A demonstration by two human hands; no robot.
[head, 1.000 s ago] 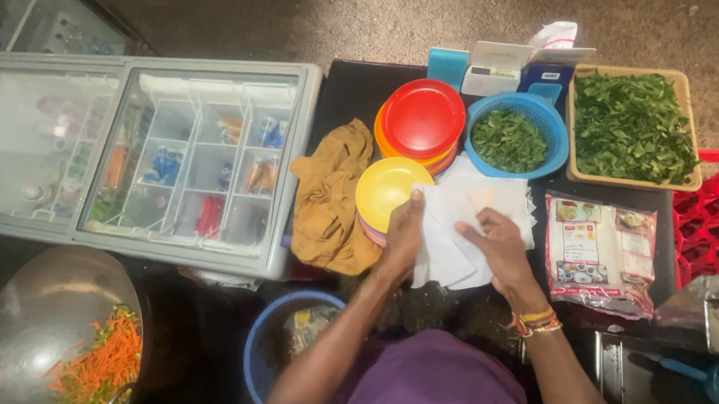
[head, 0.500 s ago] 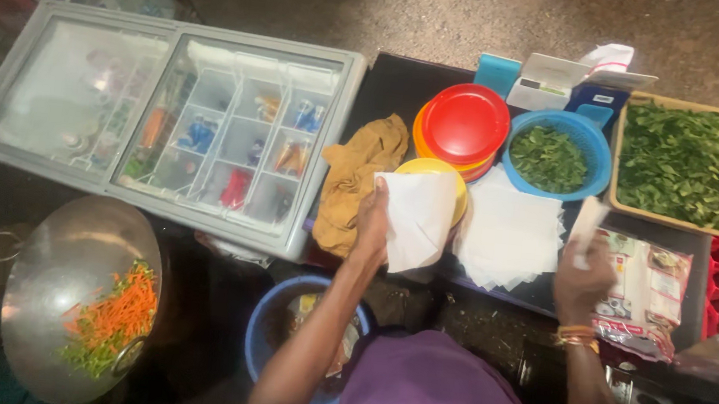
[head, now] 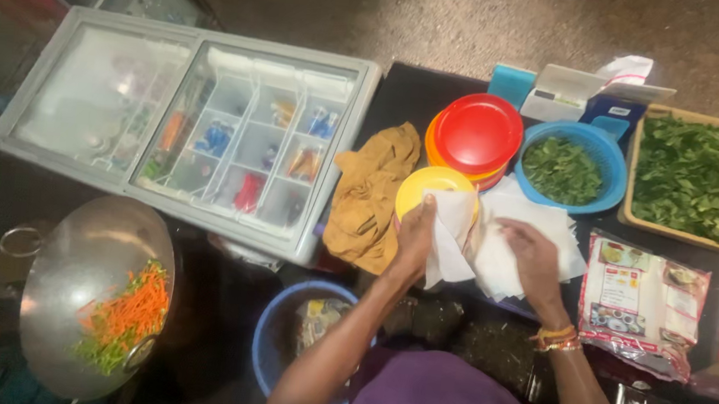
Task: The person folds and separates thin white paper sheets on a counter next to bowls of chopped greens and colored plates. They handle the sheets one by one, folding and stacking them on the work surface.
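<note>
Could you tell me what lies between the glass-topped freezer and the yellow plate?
A crumpled mustard-brown cloth lies between the freezer and the yellow plate, as the head view shows.

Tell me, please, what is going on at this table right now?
A person in a purple top stands at a dark table. The left hand holds a white paper sheet against a yellow plate, while the right hand rests on a stack of white sheets. Red plates, a blue basket of greens and a tray of leaves sit behind. A wok of shredded vegetables is at the left.
</note>
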